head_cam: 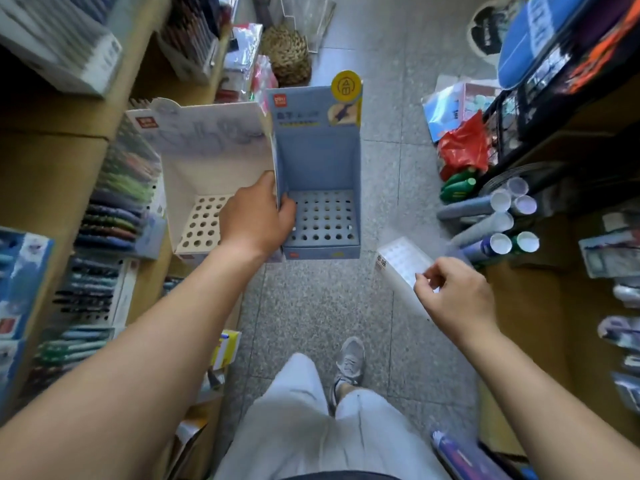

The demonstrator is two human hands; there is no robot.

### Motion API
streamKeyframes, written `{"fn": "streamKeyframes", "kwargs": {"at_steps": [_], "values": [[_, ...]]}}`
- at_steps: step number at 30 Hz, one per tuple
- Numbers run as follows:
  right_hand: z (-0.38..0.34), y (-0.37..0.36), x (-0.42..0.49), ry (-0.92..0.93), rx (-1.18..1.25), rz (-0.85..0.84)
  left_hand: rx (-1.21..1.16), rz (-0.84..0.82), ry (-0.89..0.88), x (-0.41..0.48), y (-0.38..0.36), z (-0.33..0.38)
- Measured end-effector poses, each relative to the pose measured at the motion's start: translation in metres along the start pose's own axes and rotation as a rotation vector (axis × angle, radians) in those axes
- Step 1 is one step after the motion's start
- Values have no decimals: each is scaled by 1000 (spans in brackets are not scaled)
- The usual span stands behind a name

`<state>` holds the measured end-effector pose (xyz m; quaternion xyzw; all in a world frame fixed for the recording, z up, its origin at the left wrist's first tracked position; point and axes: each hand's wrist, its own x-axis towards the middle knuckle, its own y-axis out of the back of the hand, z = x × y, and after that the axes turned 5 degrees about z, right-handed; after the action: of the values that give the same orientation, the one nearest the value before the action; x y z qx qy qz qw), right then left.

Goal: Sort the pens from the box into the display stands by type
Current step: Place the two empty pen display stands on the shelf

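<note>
My left hand [258, 216] grips two empty cardboard display stands together, held in the air above the aisle floor. The white stand [211, 157] is on the left and the blue stand [318, 161] on the right; my thumb and fingers pinch the walls where they meet. Both have perforated bases with no pens in the holes. My right hand [450, 292] holds a translucent white pen box [403, 261] with a label on its end, blurred, to the right of the blue stand and lower. I cannot make out its contents.
Wooden shelves on the left carry filled pen stands [114, 209] and boxed pens. On the right, a shelf holds rolled tubes [498, 223], a red bag [464, 143] and packaged goods. A woven basket [287, 53] sits on the tiled floor ahead. My legs and shoe are below.
</note>
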<state>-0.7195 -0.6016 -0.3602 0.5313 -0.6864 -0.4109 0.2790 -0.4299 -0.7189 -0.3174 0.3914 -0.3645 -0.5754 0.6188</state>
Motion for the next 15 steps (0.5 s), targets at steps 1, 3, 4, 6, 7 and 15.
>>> {"fn": "streamKeyframes", "kwargs": {"at_steps": [1,3,4,6,7,15], "values": [[-4,1,21,-6,4,3,6,-3,0,18,-1,4],[-12,1,62,-17,7,-5,7,-17,1,55,-4,11],[-15,0,83,-20,8,-8,4,-22,3,76,-6,15],[-23,-2,127,-29,21,-17,0,-27,5,120,-9,21],[-28,-4,150,-34,26,-16,0,-30,1,143,-11,25],[-73,-12,338,-101,22,51,21,-87,-50,345,-27,56]]}}
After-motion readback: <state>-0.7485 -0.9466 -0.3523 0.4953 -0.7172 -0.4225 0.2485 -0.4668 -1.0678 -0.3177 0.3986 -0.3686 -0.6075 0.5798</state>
